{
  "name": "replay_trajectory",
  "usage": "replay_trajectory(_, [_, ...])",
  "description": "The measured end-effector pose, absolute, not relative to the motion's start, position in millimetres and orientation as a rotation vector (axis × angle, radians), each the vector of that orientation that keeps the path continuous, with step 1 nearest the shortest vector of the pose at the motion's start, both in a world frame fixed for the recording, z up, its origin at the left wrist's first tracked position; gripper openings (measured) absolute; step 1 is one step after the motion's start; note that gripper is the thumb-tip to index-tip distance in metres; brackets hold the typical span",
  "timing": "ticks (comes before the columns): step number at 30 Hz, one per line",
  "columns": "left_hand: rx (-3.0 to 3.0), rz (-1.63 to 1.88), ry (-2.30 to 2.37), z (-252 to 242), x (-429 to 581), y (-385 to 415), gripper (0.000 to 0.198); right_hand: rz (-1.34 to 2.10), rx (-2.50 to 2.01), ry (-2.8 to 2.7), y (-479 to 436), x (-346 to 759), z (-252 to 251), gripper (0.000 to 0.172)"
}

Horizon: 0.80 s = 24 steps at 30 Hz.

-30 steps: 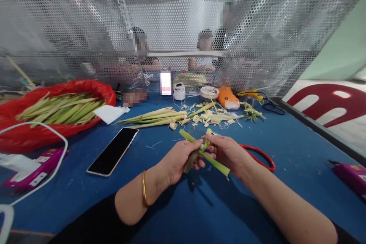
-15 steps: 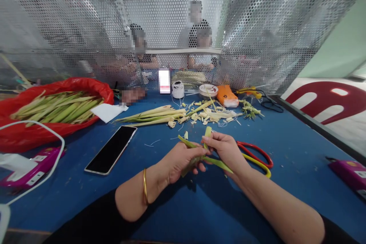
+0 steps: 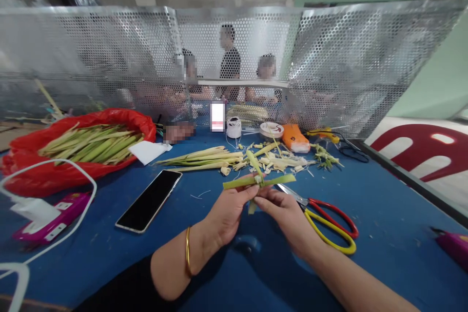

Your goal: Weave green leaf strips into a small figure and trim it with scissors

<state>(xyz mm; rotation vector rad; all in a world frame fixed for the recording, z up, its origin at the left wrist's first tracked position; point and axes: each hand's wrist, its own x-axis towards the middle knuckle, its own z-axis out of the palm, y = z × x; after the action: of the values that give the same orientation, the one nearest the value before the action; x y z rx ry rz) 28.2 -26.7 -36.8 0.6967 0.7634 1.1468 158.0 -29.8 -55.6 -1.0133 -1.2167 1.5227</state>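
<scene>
Leaf piece (image 3: pixel 259 180): turned since the earlier frame; side strips (image 3: pixel 285 179) now lie crosswise above the middle of the bench (image 3: pixel 387 204), upright strip (image 3: pixel 254 161) freed; apparently a change of grip amid folding. Left hand (image 3: pixel 227 212): thumb and fingers pinched on it. Right hand (image 3: pixel 287 212): closed on its underside, fingertips partly hidden. Scissors (image 3: pixel 310 203): blades partly covered by that hand. Purple object (image 3: pixel 453 246), near the right edge: cut off.

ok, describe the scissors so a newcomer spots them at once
On the blue table, find the right hand, at the crossed green leaf strips. The scissors lie beside it on its right, handle loops toward the picture's right edge. No neighbour has their pairing: one red loop, one yellow.
</scene>
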Motion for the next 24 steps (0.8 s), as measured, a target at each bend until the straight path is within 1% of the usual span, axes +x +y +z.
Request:
replay_trajectory(5, [0.753,1.155,0.790,-45,33,-29,0.033,1.452,-1.131,-1.244,-33,158,-58,0.032])
replay_trajectory(10, [0.757,1.201,0.864,-49,33,-26,0.035,1.373,-1.073,-1.354,-30,161,-59,0.030])
replay_trajectory(19, [0.695,1.246,0.825,-48,33,-26,0.025,1.270,-1.065,-1.510,-28,163,-64,0.027])
replay_trajectory(24, [0.674,1.214,0.840,-49,33,-23,0.028,1.295,-1.074,-1.490,-29,159,-66,0.035])
